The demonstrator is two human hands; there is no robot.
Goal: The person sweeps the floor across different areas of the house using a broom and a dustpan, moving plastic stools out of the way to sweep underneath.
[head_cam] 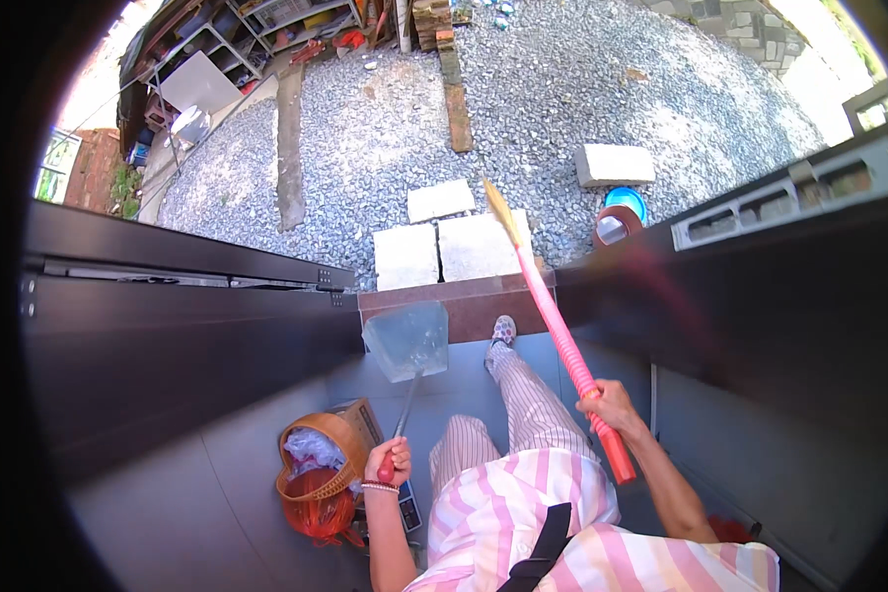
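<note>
My left hand (390,460) grips the red end of a long-handled metal dustpan (413,340). Its pan is held out ahead of me, in view above the tiled floor and beside the left door panel. In my right hand (613,407) is a broom (555,318) with a pink ribbed handle and a red end cap. The broom slants up and to the left, and its straw bristles (499,207) appear over the pale stone blocks outside. Whether the bristles touch the blocks I cannot tell.
A brown stone threshold (459,307) crosses the doorway between dark door panels (192,325). Outside, pale blocks (481,244) lie on gravel (599,89), near a blue basin (626,201). A wicker basket (288,440) with plastic bags and a red bag (322,510) sit at my left.
</note>
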